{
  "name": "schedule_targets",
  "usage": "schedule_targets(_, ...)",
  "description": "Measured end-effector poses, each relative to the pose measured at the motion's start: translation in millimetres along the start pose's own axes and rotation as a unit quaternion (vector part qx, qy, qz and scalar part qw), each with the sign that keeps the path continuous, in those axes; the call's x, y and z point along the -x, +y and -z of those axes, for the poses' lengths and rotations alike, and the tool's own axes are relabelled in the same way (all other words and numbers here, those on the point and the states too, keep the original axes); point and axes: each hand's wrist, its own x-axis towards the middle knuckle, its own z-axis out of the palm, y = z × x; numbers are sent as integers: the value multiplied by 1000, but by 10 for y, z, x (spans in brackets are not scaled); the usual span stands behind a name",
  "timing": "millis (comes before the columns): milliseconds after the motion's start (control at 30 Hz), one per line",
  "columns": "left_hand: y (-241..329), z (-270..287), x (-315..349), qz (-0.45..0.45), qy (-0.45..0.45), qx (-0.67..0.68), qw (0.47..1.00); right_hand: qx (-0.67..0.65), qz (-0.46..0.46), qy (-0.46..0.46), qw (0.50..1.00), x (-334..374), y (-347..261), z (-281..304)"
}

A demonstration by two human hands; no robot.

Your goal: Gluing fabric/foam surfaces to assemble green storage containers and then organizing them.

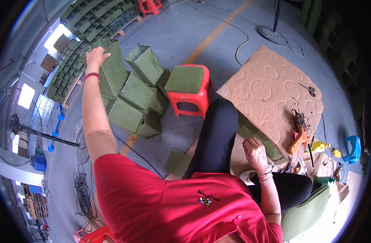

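Observation:
Stretched out to the far left, my left hand [97, 57] is closed over the upper rim of a tall green fabric-covered box [112, 69]. That box stands on a cluster of similar boxes, among them an open-topped one [145, 64] beside it and others [126, 114] below. My right hand [256, 155] hovers by my bent leg, its fingers curled in and nothing visible in them. Close to it is the near edge of a cardboard-topped work surface [254, 91], on which an orange glue gun [300, 139] lies.
A red stool [199, 97] with a green panel [184, 79] on it stands between the boxes and my knee. Black scissors [311, 91] lie on the cardboard. A blue stool [352, 150] is at the right, a large fan [17, 125] at the left. Cables trail over the floor.

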Motion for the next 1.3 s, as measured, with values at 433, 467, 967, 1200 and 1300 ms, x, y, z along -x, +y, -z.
schedule_targets(433,-1071,323,441,186,101,241,947,-8,0,-35,999,27,73,-90)
schedule_targets(467,-1098,468,499,181,84,299,933,-13,5,-35,999,9,67,-106)
schedule_targets(967,1487,-680,2231,-40,-97,409,906,-5,-36,-96,995,162,108,-176)
schedule_targets(1200,2480,-1758,3057,38,-93,280,955,10,-42,-128,991,223,261,-296)
schedule_targets(1300,2624,-2220,3374,23,-150,295,943,1,-39,-124,992,143,201,-300)
